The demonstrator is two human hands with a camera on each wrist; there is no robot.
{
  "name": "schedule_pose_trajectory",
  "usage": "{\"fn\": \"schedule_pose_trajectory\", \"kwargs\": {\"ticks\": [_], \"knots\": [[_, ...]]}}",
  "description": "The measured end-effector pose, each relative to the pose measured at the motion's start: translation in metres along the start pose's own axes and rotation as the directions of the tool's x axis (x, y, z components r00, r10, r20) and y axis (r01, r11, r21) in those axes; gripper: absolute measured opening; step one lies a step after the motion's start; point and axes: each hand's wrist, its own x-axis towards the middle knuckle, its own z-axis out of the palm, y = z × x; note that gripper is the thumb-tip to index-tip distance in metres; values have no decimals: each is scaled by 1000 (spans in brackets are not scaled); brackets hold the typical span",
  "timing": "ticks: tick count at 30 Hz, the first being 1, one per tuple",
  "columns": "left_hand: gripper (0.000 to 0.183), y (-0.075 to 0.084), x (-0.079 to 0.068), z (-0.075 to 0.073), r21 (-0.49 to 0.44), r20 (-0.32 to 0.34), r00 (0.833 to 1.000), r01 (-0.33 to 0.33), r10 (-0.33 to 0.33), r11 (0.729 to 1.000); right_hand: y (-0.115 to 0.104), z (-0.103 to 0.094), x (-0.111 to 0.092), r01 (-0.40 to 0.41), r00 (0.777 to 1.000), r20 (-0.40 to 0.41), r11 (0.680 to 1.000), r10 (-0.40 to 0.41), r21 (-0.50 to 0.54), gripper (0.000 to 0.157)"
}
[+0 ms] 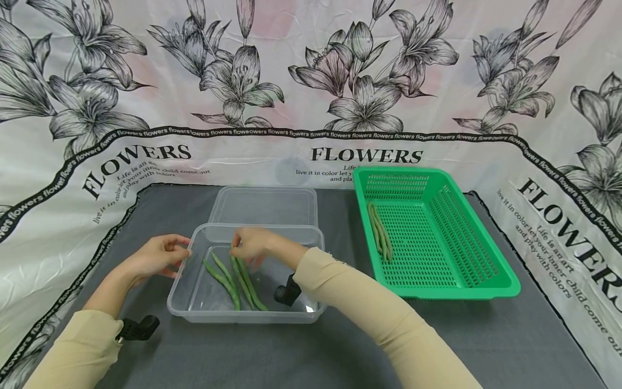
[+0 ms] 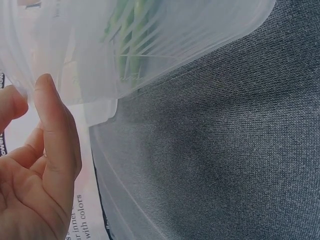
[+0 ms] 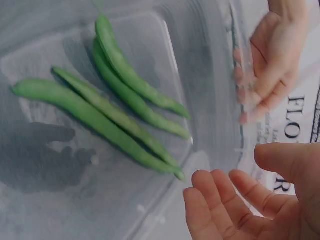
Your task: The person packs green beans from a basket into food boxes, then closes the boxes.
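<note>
A clear plastic box (image 1: 243, 316) stands in front of me with several green beans (image 1: 221, 278) lying inside in two pairs. My left hand (image 1: 157, 256) holds the box's left side; its thumb and forefinger meet at the rim in the left wrist view. Over the far part of the box, my right hand (image 1: 255, 244) hovers near the upper ends of one pair. The right wrist view shows those right fingers (image 3: 215, 192) loosely bent, thumb apart, with no bean between them. Several more beans (image 1: 381, 232) lie along the left side of a green basket (image 1: 457, 293).
Behind the box lies a clear lid (image 1: 264, 205), flat on the grey cloth (image 1: 335, 346). The slotted basket stands to the right, beyond my right forearm. A flower-printed sheet (image 1: 272, 154) rises at the back and sides.
</note>
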Motion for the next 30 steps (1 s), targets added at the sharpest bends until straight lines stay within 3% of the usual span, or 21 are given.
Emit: {"fn": "schedule_pose_trajectory", "kwargs": {"ticks": [6, 15, 21, 30], "knots": [[56, 1, 0, 0, 4, -3, 1000, -1, 1, 1000, 4, -25, -10, 71, 993, -84, 994, -78, -85, 21], [55, -2, 2, 1, 16, -10, 1000, 1, 0, 1000, 21, -67, -24, 106, 976, -178, 987, -127, -124, 23], [55, -3, 1, 1, 13, -13, 1000, 7, -7, 1000, 39, -93, -36, 77, 965, -239, 988, -108, -137, 24], [55, -1, 0, 2, 2, -4, 1000, -2, 2, 1000, 77, -128, -62, 1, 929, -366, 988, -59, -157, 25]]}}
